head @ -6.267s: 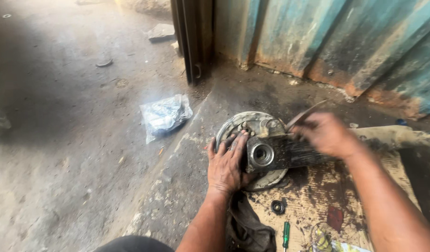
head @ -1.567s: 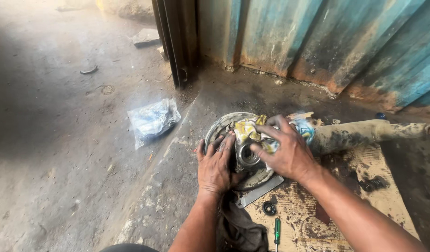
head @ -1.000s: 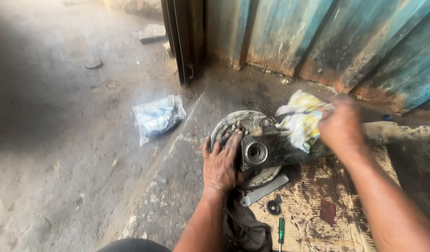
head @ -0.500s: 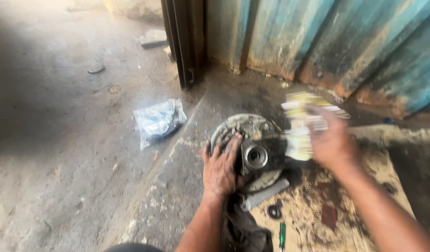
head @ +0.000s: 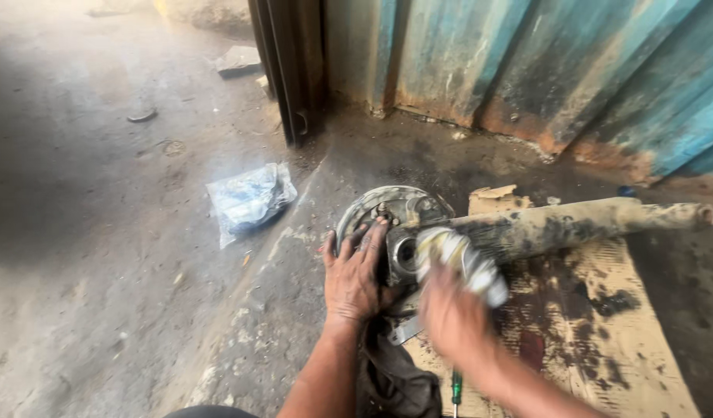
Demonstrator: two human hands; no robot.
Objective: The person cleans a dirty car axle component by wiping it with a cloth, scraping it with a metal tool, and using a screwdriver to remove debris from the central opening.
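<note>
Our right hand [head: 453, 321] dropped back, clenched on rag [head: 458, 259] at hub bore [head: 407, 254]; left hand [head: 355, 271] flat, bracing plate [head: 372, 213]. We should wipe firmly.

Our right hand [head: 453, 321] is motion-blurred, so we can't make out its fingers or how it grips the pale rag [head: 461, 259], which is smeared too. The left hand [head: 355, 271] covers part of the round metal plate [head: 387, 207]. A screwdriver [head: 455, 391] and dark cloth [head: 399, 383] are cut off by the bottom edge. Small bits [head: 143, 116] on the floor are too tiny to identify.
</note>
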